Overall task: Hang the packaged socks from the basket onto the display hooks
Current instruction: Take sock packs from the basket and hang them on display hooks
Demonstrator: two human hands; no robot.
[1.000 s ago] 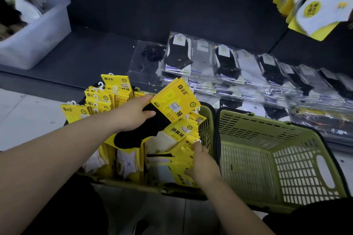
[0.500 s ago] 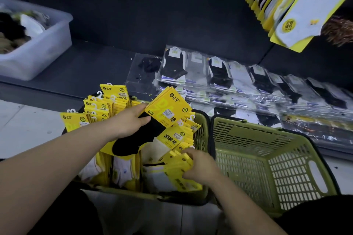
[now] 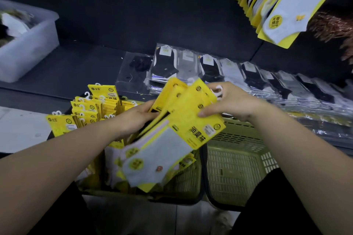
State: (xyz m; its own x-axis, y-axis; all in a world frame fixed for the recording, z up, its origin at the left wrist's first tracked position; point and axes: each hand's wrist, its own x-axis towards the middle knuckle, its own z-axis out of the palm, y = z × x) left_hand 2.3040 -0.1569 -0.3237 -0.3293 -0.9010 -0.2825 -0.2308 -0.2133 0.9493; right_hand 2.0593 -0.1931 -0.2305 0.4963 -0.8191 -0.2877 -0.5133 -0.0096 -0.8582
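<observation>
A fanned bunch of yellow-carded sock packs [image 3: 183,120] is held above the green basket [image 3: 183,183], white socks on top and a black sock underneath. My left hand [image 3: 137,118] grips the bunch from its left side. My right hand [image 3: 227,101] pinches the top right of the cards, at their white plastic hooks. More yellow sock packs [image 3: 91,110] stand upright in the basket, white hooks up. At the top right, yellow packs with white socks [image 3: 282,4] hang from the display; their hooks lie outside the view.
A second green basket [image 3: 238,166] sits right of the first, with nothing visible in it. Clear-bagged black, grey and white socks [image 3: 229,74] lie in a row on the dark shelf. A translucent plastic bin [image 3: 24,44] stands at the far left. Pale floor lies below.
My right hand has come up out of the basket with white-sock packs and joined them to the black-sock pack in my left hand. The whole bunch now sits higher, and the view has tilted up.
</observation>
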